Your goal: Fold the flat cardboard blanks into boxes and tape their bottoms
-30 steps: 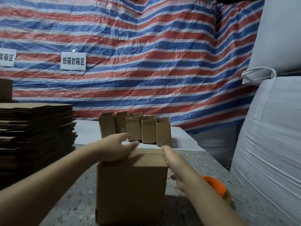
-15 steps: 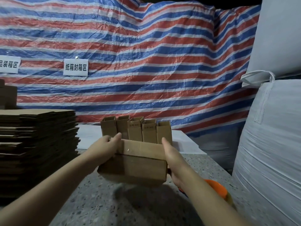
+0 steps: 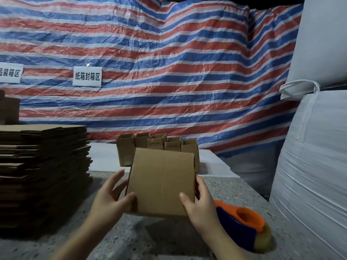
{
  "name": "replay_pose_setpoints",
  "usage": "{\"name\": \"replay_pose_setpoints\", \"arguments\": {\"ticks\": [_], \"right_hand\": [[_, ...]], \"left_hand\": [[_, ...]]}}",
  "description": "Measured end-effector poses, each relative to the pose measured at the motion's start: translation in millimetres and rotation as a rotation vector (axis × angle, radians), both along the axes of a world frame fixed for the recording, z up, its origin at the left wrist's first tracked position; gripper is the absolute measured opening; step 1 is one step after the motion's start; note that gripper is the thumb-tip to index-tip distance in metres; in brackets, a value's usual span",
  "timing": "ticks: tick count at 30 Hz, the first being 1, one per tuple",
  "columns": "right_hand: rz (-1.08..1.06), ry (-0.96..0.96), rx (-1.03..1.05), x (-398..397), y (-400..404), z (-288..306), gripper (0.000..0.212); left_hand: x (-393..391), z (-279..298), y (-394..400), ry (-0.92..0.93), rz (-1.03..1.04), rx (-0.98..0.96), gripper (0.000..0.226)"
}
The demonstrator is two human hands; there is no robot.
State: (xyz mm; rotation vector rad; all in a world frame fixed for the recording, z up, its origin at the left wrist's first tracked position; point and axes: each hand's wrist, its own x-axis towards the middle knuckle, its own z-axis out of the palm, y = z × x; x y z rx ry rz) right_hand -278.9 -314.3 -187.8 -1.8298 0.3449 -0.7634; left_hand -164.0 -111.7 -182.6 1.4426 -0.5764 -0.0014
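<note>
**Cardboard box held up in both hands**

Cardboard box (image 3: 162, 182) up in the air, above the speckled table (image 3: 234, 190), near the middle of the view. Tilted so one flat face looks at the camera, with a seam line down its middle. Gripped on both sides. Left hand (image 3: 109, 196) at 9 o'clock of the box, thumb pressed on the front face near the bottom corner, fingers curled round the left edge. Right hand (image 3: 199, 201) at 3 o'clock of the box, thumb on the front face, fingers wrapped round the right edge.

Behind the box, at 12 o'clock, a row of small folded boxes (image 3: 157, 145) standing upright with tops open, on a white sheet (image 3: 212, 164). Touching each other side by side.

At 9 o'clock, far left, a tall stack of flat cardboard blanks (image 3: 43, 166) on the table.

At 4 o'clock, just beside the right wrist, an orange and blue tape dispenser (image 3: 242, 224) lying on the table.

At 3 o'clock, far right, big white sacks (image 3: 315, 166). At the back, a red, white and blue striped tarp (image 3: 169, 72) with two white signs (image 3: 87, 76).
</note>
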Motion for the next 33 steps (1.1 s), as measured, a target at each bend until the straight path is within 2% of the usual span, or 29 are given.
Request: {"name": "replay_pose_setpoints", "arguments": {"ticks": [2, 5, 9, 11, 13, 15, 18, 21, 23, 28, 33], "right_hand": [[-0.011, 0.051, -0.037, -1.3, 0.4, -12.3, 0.073], [-0.030, 0.146, -0.020, -5.7, 6.1, -32.5, 0.084], [-0.077, 0.232, -0.035, -7.3, 10.1, -47.3, 0.086], [-0.088, 0.238, -0.039, -6.5, 9.7, -47.4, 0.085], [-0.077, 0.231, -0.040, -5.9, 9.3, -45.6, 0.080], [-0.078, 0.228, -0.036, -3.3, 7.6, -44.0, 0.083], [-0.085, 0.237, -0.028, 4.2, 1.7, -40.1, 0.091], [-0.042, 0.270, -0.046, 10.5, -1.1, -34.1, 0.077], [-0.037, 0.291, -0.065, 13.0, -3.5, -31.6, 0.070], [-0.015, 0.350, -0.082, 17.9, -13.9, -24.2, 0.071], [0.024, 0.362, -0.088, 31.9, -32.7, -6.1, 0.063]], "left_hand": [[-0.3, -10.9, 1.8, -0.006, -0.008, 0.058, 0.075], [-2.7, -30.5, 2.0, -0.057, 0.024, 0.162, 0.072], [-3.8, -46.5, 1.1, -0.152, 0.112, 0.240, 0.054], [-1.9, -45.8, 0.1, -0.164, 0.139, 0.233, 0.053], [0.6, -43.5, -2.2, -0.169, 0.151, 0.266, 0.061], [5.0, -41.7, -4.3, -0.162, 0.136, 0.318, 0.083], [15.5, -37.8, -5.7, -0.067, 0.037, 0.318, 0.112], [34.2, -34.0, -5.8, 0.038, -0.118, 0.293, 0.125], [48.2, -31.8, -4.6, 0.097, -0.229, 0.282, 0.119], [69.2, -16.9, -2.3, 0.141, -0.490, 0.322, 0.089], [82.6, -6.8, -16.7, 0.078, -0.470, 0.333, 0.102]]}}
